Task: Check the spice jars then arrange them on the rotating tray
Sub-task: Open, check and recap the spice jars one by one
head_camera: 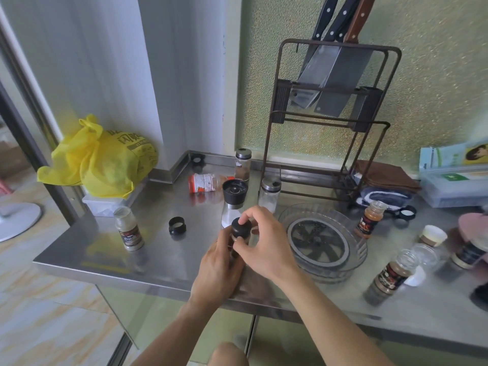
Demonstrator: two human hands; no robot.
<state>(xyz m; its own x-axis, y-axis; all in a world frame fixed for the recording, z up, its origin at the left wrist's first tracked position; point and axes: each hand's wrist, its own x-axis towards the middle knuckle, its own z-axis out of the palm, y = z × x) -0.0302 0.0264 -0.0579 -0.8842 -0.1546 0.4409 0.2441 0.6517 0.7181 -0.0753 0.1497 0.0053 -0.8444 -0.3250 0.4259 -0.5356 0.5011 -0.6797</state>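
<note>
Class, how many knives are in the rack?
3, side by side in the rack: left black-handled knife, middle black-handled knife, brown-handled knife rightmost. None seems hidden.

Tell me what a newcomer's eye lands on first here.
Both hands meet at the counter's front edge: the left hand grips a small jar while the right hand pinches its black cap. Just right sits the clear rotating tray, holding no jars. Behind it stands a knife rack, and a yellow bag lies far left.

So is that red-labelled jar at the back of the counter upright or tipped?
Tipped. The red-labelled jar lies on its side on the steel counter, behind the black-topped grinder, which stands upright.
</note>
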